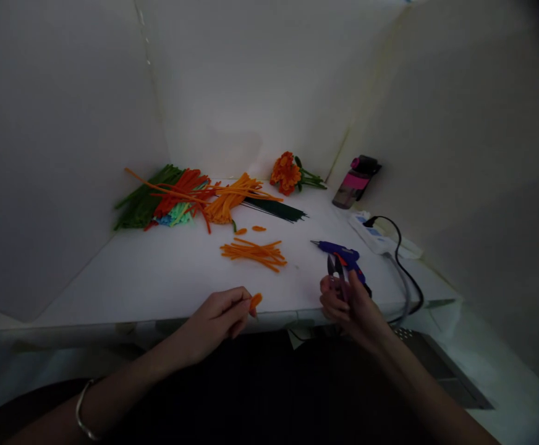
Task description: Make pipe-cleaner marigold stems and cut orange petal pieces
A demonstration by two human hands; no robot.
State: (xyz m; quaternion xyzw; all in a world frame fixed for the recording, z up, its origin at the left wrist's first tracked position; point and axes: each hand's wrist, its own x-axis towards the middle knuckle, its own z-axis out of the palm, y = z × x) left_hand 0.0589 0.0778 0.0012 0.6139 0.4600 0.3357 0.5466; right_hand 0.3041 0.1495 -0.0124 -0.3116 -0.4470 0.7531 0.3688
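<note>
Near the table's front edge, my left hand (pixel 227 314) pinches a small orange pipe-cleaner petal (pixel 256 301) between thumb and fingertips. My right hand (pixel 350 303) is closed around a pair of thread snips (pixel 338 276), their blades pointing up and apart. Just behind the snips lies a blue glue gun (pixel 341 250), nozzle to the left. Cut orange pipe cleaners (pixel 254 254) form a loose pile in the middle of the table. Behind that pile rest two small looped orange pieces (pixel 259 228).
Bundles of green (pixel 137 207), red (pixel 181 188) and orange pipe cleaners (pixel 232 201) lie at the back left, beside dark green stems (pixel 276 209). An orange flower bunch (pixel 287 173) lies at the back. At right are a bottle (pixel 355 182) and a power strip (pixel 370 233) with cables.
</note>
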